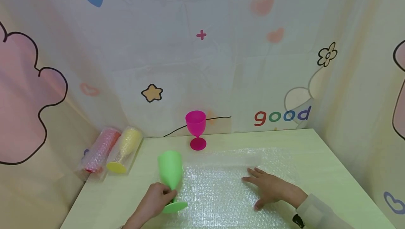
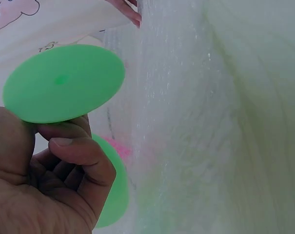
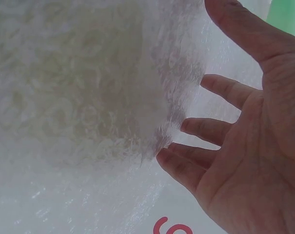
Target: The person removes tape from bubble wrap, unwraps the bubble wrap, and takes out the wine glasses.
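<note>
My left hand (image 1: 155, 201) grips a green plastic goblet (image 1: 171, 167) by its stem, just above the round foot. The goblet leans over the left edge of a bubble wrap sheet (image 1: 218, 186) spread on the table. In the left wrist view, thumb and fingers curl round the stem below the green foot (image 2: 64, 83). My right hand (image 1: 272, 186) is spread over the right part of the sheet. The right wrist view shows its fingers (image 3: 225, 90) extended, fingertips right at the bubble wrap (image 3: 88, 97). A pink goblet (image 1: 196, 123) stands upright behind the sheet.
At the table's back left lie two wrapped goblets, one red (image 1: 101, 150) and one yellow (image 1: 126, 148), side by side in bubble wrap. A printed cloth backdrop (image 1: 177, 53) rises along the back and both sides of the pale table (image 1: 329, 172).
</note>
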A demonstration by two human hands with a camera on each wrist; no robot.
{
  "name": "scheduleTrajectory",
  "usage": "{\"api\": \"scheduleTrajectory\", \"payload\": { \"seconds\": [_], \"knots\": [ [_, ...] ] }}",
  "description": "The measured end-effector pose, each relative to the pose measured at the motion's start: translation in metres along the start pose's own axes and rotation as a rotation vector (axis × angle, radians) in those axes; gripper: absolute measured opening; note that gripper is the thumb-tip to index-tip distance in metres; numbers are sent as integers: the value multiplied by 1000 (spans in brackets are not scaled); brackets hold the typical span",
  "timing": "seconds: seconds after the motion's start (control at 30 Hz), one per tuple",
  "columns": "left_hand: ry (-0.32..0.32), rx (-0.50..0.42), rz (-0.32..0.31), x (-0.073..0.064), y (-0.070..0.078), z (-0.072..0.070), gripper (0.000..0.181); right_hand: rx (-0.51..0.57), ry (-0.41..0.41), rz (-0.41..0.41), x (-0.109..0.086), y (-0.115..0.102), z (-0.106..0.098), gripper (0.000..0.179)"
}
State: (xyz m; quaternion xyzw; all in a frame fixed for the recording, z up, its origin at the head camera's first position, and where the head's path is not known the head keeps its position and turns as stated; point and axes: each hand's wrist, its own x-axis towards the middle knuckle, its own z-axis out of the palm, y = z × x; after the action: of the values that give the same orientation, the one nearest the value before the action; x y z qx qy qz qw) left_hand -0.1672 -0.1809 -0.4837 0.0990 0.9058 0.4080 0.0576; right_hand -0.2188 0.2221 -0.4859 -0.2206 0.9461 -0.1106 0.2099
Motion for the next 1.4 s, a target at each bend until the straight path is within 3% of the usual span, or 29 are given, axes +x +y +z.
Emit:
{"api": "scheduleTrajectory", "payload": {
  "seconds": [0.37,0.67,0.83,1.1,1.4],
  "knots": [
    [51,-53,-22,-3,6,-12,40,-8,-14,-4,1,0,0,95],
    [132,-23,-50,-3,8,-29,36,-23,-12,-12,-1,3,0,96],
    [166,4,-21,0,10,-36,35,-27,-17,-8,-1,4,0,96],
    [204,14,1,15,7,-43,29,-35,-15,-1,-1,3,-1,96],
    [302,27,57,42,9,-50,27,-29,-19,11,-1,3,0,96]
  ]
}}
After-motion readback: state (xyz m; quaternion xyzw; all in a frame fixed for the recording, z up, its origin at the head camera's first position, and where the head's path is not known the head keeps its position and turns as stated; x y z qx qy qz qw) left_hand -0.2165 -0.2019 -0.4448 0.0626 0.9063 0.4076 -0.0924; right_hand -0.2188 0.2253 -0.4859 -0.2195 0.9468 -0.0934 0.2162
